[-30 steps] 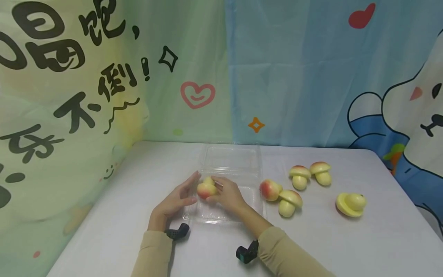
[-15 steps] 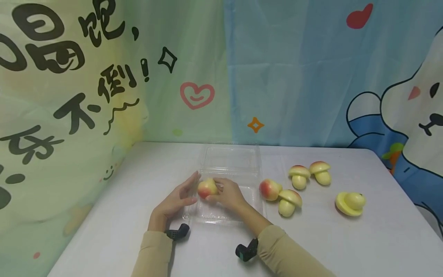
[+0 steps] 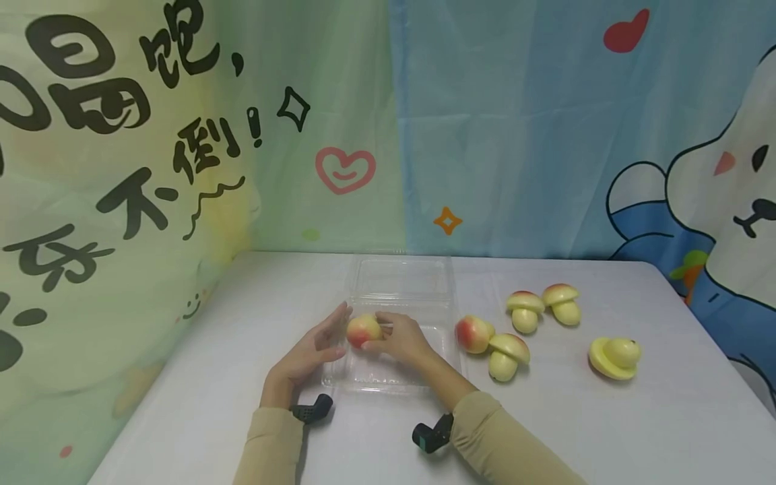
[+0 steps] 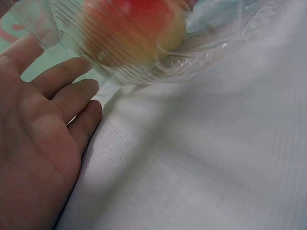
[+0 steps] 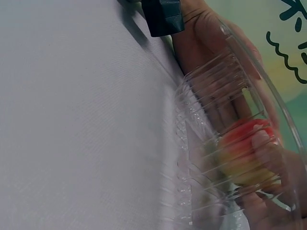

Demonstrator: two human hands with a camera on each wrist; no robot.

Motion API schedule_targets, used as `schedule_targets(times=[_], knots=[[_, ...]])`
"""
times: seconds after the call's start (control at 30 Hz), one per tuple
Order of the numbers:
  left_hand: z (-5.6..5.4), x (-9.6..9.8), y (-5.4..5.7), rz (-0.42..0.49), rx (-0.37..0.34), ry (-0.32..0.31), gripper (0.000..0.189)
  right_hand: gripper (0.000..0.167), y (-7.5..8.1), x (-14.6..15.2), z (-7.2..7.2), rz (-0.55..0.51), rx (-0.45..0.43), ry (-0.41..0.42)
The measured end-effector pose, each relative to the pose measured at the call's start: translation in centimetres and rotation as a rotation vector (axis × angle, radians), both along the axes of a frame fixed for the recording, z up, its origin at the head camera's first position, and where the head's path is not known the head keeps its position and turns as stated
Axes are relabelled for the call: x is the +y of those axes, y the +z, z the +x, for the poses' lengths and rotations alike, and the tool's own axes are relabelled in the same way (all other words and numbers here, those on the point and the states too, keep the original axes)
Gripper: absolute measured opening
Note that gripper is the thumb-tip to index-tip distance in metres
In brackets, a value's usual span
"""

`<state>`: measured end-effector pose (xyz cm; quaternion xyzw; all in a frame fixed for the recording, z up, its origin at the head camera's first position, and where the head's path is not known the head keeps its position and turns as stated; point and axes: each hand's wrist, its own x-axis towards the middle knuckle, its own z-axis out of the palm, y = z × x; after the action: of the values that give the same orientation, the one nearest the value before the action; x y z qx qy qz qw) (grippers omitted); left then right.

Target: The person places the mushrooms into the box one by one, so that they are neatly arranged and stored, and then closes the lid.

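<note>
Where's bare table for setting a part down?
White table: wide patch right of the tan right sleeve, in front of the rightmost yellow mushroom-shaped piece; another left of the bare left hand. Crowded: the clear plastic open box, where the bare right hand holds a red-yellow rounded piece.

Box (image 3: 403, 279) glossy clear plastic; table cover (image 4: 201, 148) matt, probably cloth.
</note>
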<state>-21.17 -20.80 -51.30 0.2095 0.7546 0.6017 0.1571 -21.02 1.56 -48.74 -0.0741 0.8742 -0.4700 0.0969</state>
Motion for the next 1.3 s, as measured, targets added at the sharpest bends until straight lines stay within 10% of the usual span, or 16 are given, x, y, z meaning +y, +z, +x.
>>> schedule_targets(times=[0.63,0.9,1.3], knots=[[0.0,-0.4,-1.3,0.078,-0.003,-0.024,0.086,0.078,2.3,1.2,0.7,-0.043,0.043,0.006],[0.2,-0.2,-1.1,0.083,-0.008,-0.035,0.087,0.068,5.5,6.5,4.0,-0.113,0.288,0.143],[0.0,-0.1,-0.4,0.05,-0.008,-0.029,0.087,0.066,6.2,16.6,6.2,0.174,0.52,0.191]])
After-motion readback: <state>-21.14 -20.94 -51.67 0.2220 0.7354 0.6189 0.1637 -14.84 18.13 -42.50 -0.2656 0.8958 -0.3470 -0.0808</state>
